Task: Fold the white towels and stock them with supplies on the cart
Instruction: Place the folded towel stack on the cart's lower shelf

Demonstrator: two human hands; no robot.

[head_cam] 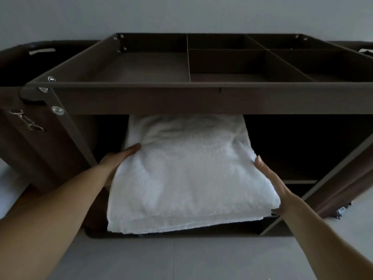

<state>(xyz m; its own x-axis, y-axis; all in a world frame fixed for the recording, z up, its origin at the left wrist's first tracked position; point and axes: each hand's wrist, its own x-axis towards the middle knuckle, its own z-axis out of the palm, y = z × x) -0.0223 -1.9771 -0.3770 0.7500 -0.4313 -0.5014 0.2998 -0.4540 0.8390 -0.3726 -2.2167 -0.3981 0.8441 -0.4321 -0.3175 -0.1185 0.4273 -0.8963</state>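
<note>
Towel stocking at the cart [141, 98], shelf-loading step. White towel [189, 174], folded to a thick pad, sits half inside the cart's open bay under the top tray [141, 67], with the far end under the cart's front rail and the near end hanging out past the cart's bottom edge. Left hand [119, 158] grips the pad's left edge, thumb on top, fingers out of sight beneath. Right hand [270, 178] lies flat along the right edge, fingers straight, pressing inward rather than wrapped round. Likely reason for the two-sided hold: it keeps the folds square and the pad level as it slides in, so nothing unrolls on the cart's frame. The pad sits in the middle of the bay, with dark gaps to either side inside the cart. Counts: two hands, both on the towel; one cart; one top tray with five compartments in view. Towels: layered edges at the near end could be one towel folded several times or two stacked, cannot tell which. Judgement: folding is done for this piece, placing is under way, and supplies are still to go on the cart.
</note>
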